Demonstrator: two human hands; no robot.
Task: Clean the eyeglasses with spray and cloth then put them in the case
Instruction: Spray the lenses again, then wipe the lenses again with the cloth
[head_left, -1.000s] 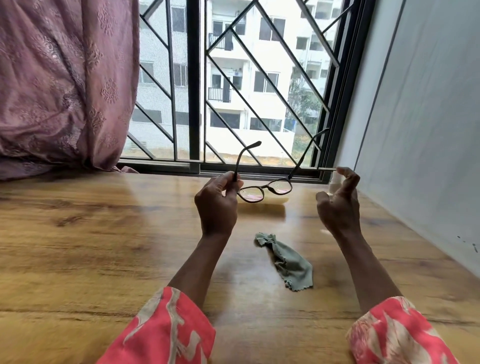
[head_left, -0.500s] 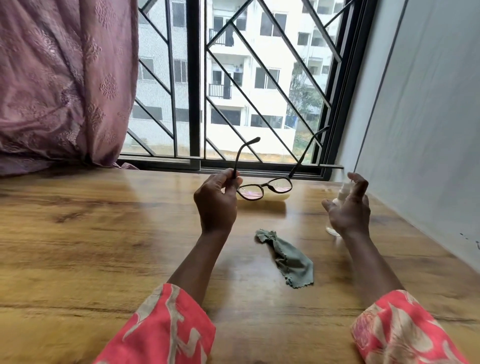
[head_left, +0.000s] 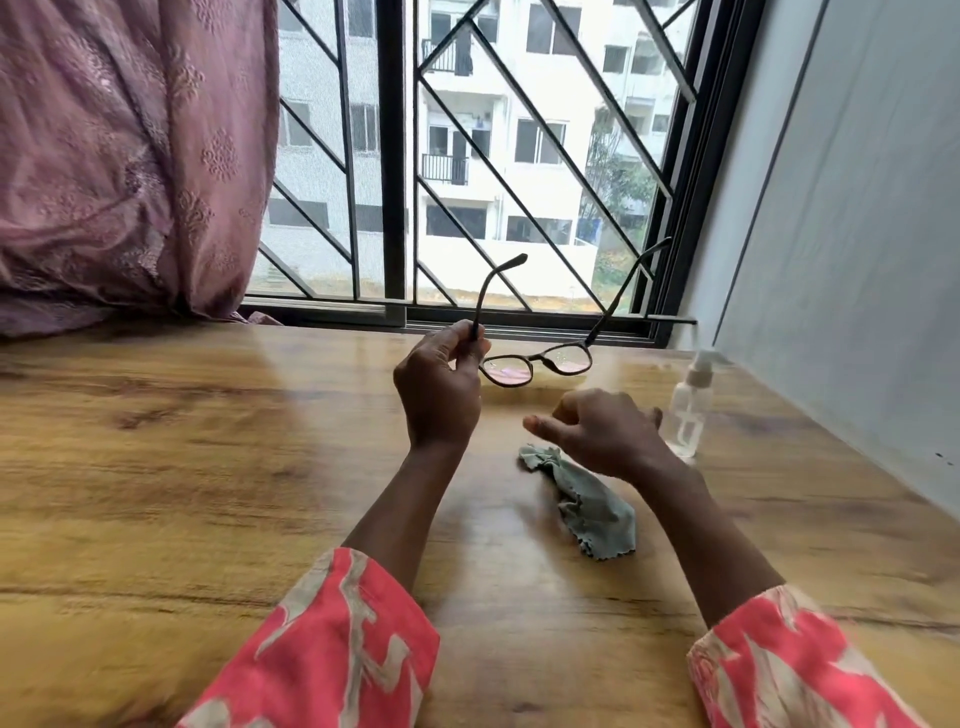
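Eyeglasses aloft over bench, left hand pinching one temple. Right hand empty, loosely curled above cloth. Frame likely light, fragile; hold rim, not lenses.

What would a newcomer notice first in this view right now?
Probably the eyeglasses, held up mid-frame by one temple in the left hand, arms unfolded toward the window. Below them the right hand hovers over a crumpled grey-green cloth on the wooden table, a clear spray bottle standing at right.
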